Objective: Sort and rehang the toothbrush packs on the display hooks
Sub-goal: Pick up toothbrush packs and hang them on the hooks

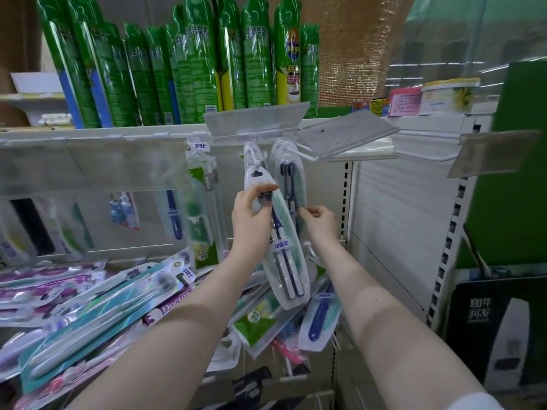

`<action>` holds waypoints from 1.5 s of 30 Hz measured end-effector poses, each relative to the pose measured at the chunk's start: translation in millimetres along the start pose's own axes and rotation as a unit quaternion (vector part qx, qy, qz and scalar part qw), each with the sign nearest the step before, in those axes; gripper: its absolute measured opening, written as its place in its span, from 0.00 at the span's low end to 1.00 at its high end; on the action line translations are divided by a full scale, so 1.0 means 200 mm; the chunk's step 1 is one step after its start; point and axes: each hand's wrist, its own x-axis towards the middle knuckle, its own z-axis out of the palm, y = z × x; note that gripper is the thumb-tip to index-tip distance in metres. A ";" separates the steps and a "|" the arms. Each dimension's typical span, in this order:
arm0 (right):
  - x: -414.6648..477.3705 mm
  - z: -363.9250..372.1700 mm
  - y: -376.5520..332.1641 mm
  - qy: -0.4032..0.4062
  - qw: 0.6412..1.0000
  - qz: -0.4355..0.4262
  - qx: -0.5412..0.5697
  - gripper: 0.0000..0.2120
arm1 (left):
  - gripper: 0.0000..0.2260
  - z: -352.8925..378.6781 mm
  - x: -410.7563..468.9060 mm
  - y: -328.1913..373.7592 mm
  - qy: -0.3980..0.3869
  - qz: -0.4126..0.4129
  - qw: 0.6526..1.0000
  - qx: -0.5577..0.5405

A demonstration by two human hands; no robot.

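Gripping the toothbrush pack [288,261], left hand [251,216] sits below hook [257,163] (white backboard [399,220] rightward).

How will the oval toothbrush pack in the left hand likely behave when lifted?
Probably light: the left hand holds the oval pack by its top alone. Likely fairly stiff, since it juts straight below the grip; its glossy plastic may slip.

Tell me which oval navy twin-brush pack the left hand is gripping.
The front pack, tilted, gripped near its top by the left hand. The other pack hangs behind it, higher up, with the right hand pinching its edge.
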 end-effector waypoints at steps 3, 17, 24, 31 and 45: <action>-0.07 -0.04 -0.03 -0.008 0.999 0.005 0.046 0.22 | 0.17 0.02 -0.05 0.02 -0.026 0.001 1.000 -0.015; -0.53 -0.33 -0.18 -0.090 0.966 -0.141 0.199 0.07 | 0.18 0.13 -0.28 0.26 -0.083 -0.039 0.986 -0.143; -0.61 -0.42 -0.18 -0.126 0.962 -0.166 0.177 0.05 | 0.05 0.10 -0.34 0.36 -0.054 -0.029 0.989 -0.138; -0.61 -0.44 -0.19 -0.141 0.955 -0.181 0.187 0.07 | 0.08 0.12 -0.31 0.42 -0.011 -0.023 0.990 -0.141; -0.59 -0.46 -0.20 -0.150 0.951 -0.192 0.193 0.09 | 0.13 0.13 -0.27 0.42 -0.019 0.042 0.995 -0.084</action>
